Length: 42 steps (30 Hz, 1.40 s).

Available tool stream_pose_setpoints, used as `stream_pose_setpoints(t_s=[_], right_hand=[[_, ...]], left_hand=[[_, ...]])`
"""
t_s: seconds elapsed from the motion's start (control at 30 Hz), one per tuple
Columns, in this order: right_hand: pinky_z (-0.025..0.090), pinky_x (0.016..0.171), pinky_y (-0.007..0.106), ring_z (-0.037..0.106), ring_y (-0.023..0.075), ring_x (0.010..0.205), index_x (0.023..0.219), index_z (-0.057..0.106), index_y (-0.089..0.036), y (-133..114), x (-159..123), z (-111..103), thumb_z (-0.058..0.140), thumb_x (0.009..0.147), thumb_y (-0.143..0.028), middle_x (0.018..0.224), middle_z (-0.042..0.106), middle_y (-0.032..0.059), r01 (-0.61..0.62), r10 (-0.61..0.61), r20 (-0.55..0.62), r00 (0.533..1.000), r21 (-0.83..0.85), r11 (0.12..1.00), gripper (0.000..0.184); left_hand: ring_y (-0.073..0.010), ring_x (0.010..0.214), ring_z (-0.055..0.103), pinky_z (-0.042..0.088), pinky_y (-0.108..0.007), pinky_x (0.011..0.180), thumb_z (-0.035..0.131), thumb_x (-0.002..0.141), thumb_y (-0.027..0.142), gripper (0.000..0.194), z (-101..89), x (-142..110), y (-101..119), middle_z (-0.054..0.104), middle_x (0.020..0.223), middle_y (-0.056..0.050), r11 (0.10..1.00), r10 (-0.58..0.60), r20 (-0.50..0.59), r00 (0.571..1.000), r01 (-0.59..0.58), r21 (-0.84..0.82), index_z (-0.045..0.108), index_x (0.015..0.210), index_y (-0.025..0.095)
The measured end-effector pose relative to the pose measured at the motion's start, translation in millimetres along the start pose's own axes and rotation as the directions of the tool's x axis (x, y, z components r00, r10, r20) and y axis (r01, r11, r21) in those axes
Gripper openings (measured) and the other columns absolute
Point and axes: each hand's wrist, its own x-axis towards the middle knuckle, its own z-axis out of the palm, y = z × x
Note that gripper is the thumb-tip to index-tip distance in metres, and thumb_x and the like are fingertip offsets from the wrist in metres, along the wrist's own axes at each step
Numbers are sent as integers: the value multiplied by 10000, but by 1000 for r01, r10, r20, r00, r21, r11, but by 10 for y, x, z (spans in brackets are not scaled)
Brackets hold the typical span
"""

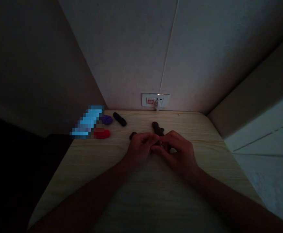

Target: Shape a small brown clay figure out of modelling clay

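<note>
My left hand [142,147] and my right hand [179,150] meet above the table, fingers closed in a pinch. Between the fingertips is a small piece of dark brown modelling clay [158,143], mostly hidden by them. Just beyond the hands lies a longer brown clay lump [158,128], with a smaller dark bit beside it. Another dark lump [132,135] shows partly past my left hand. Farther left rest a black clay roll [119,119], a purple clay lump [107,120] and a red clay piece [102,133]. Dim light hides fine detail.
The light wooden table [199,129] meets a wall with a socket panel [146,97] holding a plug [157,104]. A bright, pixelated flat object [88,121] is at the table's left edge. A pale cabinet-like surface [265,129] borders the right side.
</note>
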Motion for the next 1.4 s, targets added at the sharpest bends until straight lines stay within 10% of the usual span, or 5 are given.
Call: stream_pose_setpoints(t_s=[0.53, 0.8, 1.03, 1.4], right_hand=[[521, 540, 255, 571, 86, 625, 1270, 706, -328, 147, -55, -34, 764, 848, -103, 1073, 594, 36, -149, 123, 112, 986, 273, 950, 482], [468, 502, 240, 582, 88, 569, 1022, 758, -252, 145, -44, -50, 809, 847, -170, 894, 644, 5, -152, 147, 41, 988, 254, 955, 200], [483, 537, 240, 594, 88, 611, 959, 676, -241, 141, -62, -9, 761, 850, -138, 981, 635, 13, -209, 215, 18, 976, 333, 920, 172], [526, 541, 269, 591, 111, 641, 1147, 732, -284, 50, -34, -84, 679, 912, -150, 1030, 608, 59, -65, 56, 46, 997, 221, 973, 275]], left_hand=[[-145, 639, 665, 513, -242, 625, 779, 837, 325, 163, -41, -7, 59, 761, 704, -25, 994, 52, -15, 999, -51, 97, 804, 796, 170], [-145, 545, 619, 489, -261, 563, 681, 842, 663, 561, -76, 11, 57, 694, 575, -46, 999, -6, 114, 994, 3, 33, 750, 631, 148], [-160, 669, 691, 545, -268, 672, 833, 772, 347, 206, -95, 31, 80, 779, 725, -42, 999, -19, 114, 993, 15, 36, 825, 872, 167], [-188, 747, 749, 599, -321, 751, 911, 685, 280, 236, -107, 45, 34, 792, 795, -40, 995, -56, 81, 995, 62, -77, 775, 840, 165]])
